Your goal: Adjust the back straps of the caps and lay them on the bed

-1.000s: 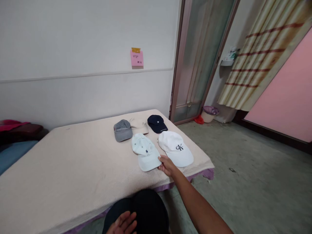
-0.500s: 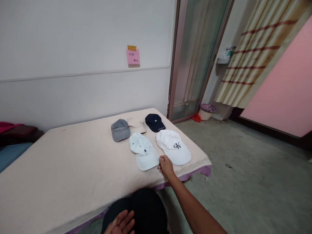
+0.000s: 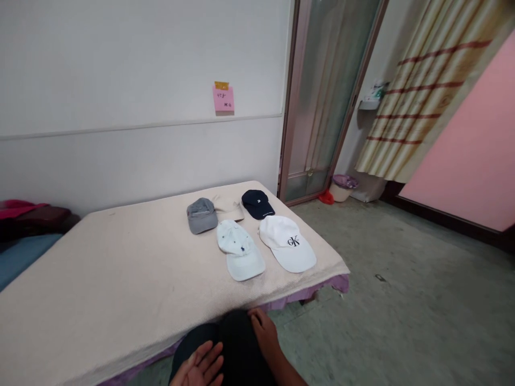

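Note:
My left hand (image 3: 201, 367) lies palm up over my dark trousers, its fingers spread and nothing in it. On my right knee rests my right hand (image 3: 263, 329), fingers laid over the black cloth, also holding nothing. Closest to both is a pale mint cap (image 3: 240, 251) with a small dark emblem. Beside it on the right sits a white cap (image 3: 287, 244) with black "CK"-like letters. Farther back are a grey cap (image 3: 201, 215), a beige visor (image 3: 228, 207) and a navy cap (image 3: 257, 203). The visor is partly behind the grey cap.
All the headwear lies on a bed with a cream cover (image 3: 132, 268). A pink note (image 3: 223, 100) is taped to the white wall. To the right are a glass door (image 3: 322, 107), a lined bin (image 3: 341, 188) and a striped curtain (image 3: 426, 102). Dark bundled items (image 3: 40, 220) lie far left.
My right hand has left the brim of the mint cap and come back down onto my knee. The caps keep their places; the view has shifted slightly.

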Demonstrator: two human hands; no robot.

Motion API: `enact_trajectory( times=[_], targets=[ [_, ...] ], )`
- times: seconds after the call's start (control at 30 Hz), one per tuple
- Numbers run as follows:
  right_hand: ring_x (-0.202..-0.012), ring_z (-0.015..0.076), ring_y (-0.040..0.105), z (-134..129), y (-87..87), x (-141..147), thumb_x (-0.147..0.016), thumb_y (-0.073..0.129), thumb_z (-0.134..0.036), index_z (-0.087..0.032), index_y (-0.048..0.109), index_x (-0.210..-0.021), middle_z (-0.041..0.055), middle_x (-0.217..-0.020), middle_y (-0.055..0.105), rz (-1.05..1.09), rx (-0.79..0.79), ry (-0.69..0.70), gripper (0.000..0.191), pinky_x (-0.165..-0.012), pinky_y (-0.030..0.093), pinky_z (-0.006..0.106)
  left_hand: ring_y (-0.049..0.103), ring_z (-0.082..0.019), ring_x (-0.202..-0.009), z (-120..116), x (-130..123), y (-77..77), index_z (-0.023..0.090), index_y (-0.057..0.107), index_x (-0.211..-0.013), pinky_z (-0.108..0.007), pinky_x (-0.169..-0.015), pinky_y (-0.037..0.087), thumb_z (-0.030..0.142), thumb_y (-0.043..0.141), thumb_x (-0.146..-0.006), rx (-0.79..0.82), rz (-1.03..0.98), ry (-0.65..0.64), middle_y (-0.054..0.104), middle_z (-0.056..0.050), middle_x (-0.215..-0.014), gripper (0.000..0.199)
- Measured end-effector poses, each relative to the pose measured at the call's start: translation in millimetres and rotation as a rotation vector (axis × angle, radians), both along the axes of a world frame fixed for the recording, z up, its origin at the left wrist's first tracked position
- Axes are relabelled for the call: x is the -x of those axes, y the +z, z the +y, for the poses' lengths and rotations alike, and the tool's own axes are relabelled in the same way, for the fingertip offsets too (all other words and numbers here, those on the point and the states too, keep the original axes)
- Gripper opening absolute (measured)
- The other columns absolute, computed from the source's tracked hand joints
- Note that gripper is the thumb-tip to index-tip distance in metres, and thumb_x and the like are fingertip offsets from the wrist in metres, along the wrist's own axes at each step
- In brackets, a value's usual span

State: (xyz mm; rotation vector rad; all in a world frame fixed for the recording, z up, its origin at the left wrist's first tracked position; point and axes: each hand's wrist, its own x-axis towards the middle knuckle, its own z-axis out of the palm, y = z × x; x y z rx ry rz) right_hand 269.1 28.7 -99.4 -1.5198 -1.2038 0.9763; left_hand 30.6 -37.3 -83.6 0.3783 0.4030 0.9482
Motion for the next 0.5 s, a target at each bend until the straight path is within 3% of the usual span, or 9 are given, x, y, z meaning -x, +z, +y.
enact_trajectory(
  times=[0.1, 0.2, 0.33, 0.43, 0.5],
  targets=[
    [-0.072, 0.0233, 0.065, -20.9, -4.2, -1.2, -0.068, 0.05, -0.018, -0.019, 0.064, -0.071, 0.0051, -0.073, 0.071, -0.079, -0.007, 0.061, 0.015, -0.068, 0.048, 0.033, 0.063, -0.024, -0.112, -1.2, 2.2, 5.8, 0.027, 0.067, -0.119, -0.038, -0.091, 0.049, 0.017, 0.042, -0.092, -0.02, -0.045, 0.0, 0.061, -0.009, -0.13, 0.038],
    [-0.07, 0.0213, 0.065, -11.3, 12.3, -8.0, -0.066, 0.049, -0.014, -0.019, 0.065, -0.069, 0.0031, -0.07, 0.07, -0.155, -0.046, 0.125, 0.017, -0.066, 0.047, 0.03, 0.061, -0.025, -0.115, -3.7, 4.4, 8.8, 0.024, 0.065, -0.123, -0.038, -0.093, 0.049, 0.025, 0.041, -0.093, -0.05, -0.118, -0.008, 0.058, -0.011, -0.134, 0.037],
    [-0.072, 0.0165, 0.062, 34.9, 55.9, -9.2, -0.081, 0.049, -0.016, -0.018, 0.065, -0.079, 0.001, -0.073, 0.068, -0.252, -0.132, 0.135, 0.017, -0.068, 0.047, 0.027, 0.061, -0.025, -0.116, -9.1, 7.1, 12.2, 0.023, 0.064, -0.124, -0.037, -0.094, 0.048, 0.022, 0.037, -0.094, -0.046, -0.151, 0.017, 0.057, -0.009, -0.134, 0.04],
    [-0.082, 0.0164, 0.063, 78.5, 87.3, -5.7, -0.091, 0.055, -0.025, -0.014, 0.063, -0.094, 0.0034, -0.09, 0.066, -0.334, -0.168, 0.122, 0.015, -0.076, 0.051, 0.034, 0.061, -0.024, -0.116, -13.8, 13.7, 16.8, 0.024, 0.063, -0.125, -0.037, -0.095, 0.048, 0.023, 0.035, -0.094, -0.048, -0.168, 0.046, 0.057, -0.009, -0.134, 0.041],
    [-0.088, 0.018, 0.063, 108.8, 103.2, -4.0, -0.092, 0.056, -0.032, -0.014, 0.061, -0.106, 0.0063, -0.104, 0.064, -0.4, -0.165, 0.133, 0.023, -0.078, 0.053, 0.037, 0.06, -0.025, -0.117, -16.8, 21.6, 20.1, 0.023, 0.061, -0.126, -0.038, -0.096, 0.048, 0.027, 0.035, -0.095, -0.064, -0.182, 0.056, 0.056, -0.01, -0.135, 0.041]
  ],
)
